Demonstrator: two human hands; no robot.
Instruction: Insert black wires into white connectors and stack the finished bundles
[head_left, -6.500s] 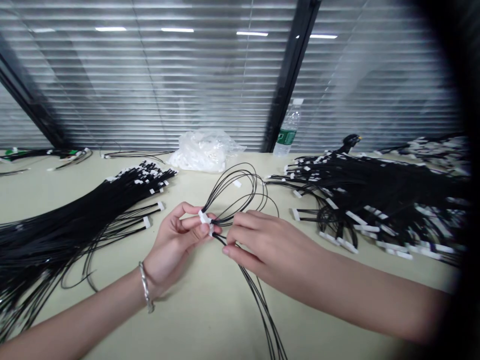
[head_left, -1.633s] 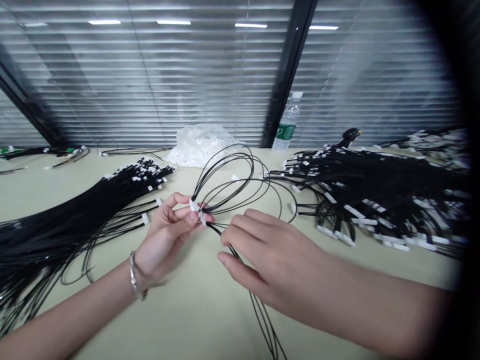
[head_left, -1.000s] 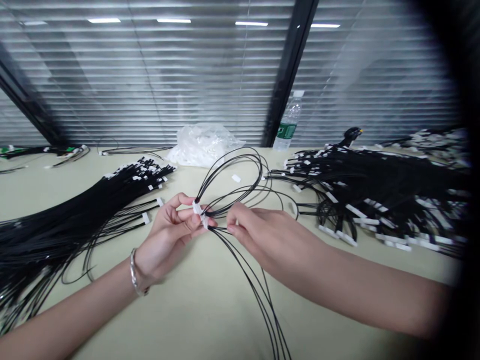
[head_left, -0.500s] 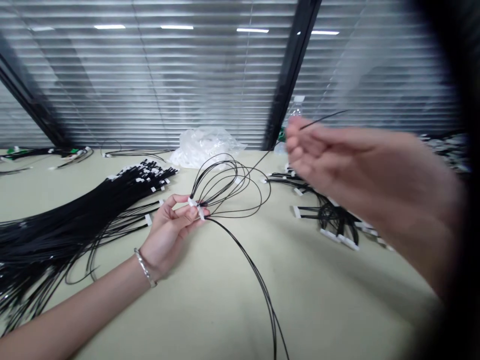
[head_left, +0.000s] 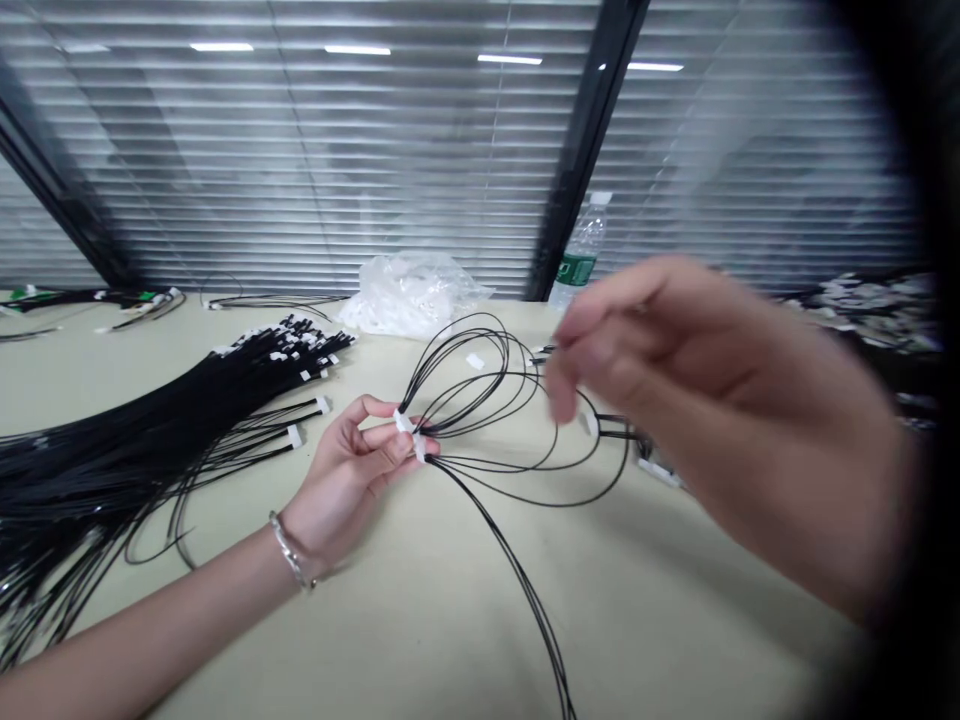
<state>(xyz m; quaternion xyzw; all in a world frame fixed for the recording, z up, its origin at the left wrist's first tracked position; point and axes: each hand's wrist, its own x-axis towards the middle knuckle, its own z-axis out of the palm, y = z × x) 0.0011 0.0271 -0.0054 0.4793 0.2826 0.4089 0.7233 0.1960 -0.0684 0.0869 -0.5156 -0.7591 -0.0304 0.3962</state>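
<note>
My left hand (head_left: pixel 356 460) is closed around white plastic connectors (head_left: pixel 409 434), with the thumb pressed on them. Several thin black wires (head_left: pixel 487 385) rise from the connectors in wide loops. Another group of black wires (head_left: pixel 517 560) curves from them down to the bottom edge. My right hand (head_left: pixel 645 370) is raised to the right of the loops, fingers bent and smeared by motion. Its fingertips are close to the outer wire loops. Whether a wire is between them cannot be made out.
A large bundle of black wires (head_left: pixel 172 410) with white ends lies at left. Behind are a clear plastic bag (head_left: pixel 416 293) and a bottle (head_left: pixel 581 255), before window blinds. More wired connectors (head_left: pixel 656 470) lie at right, partly hidden by my right hand.
The wire end that stuck out of my right hand no longer shows, and that hand has turned. A wider wire loop now hangs right of the connectors. My left hand has moved slightly right and down.
</note>
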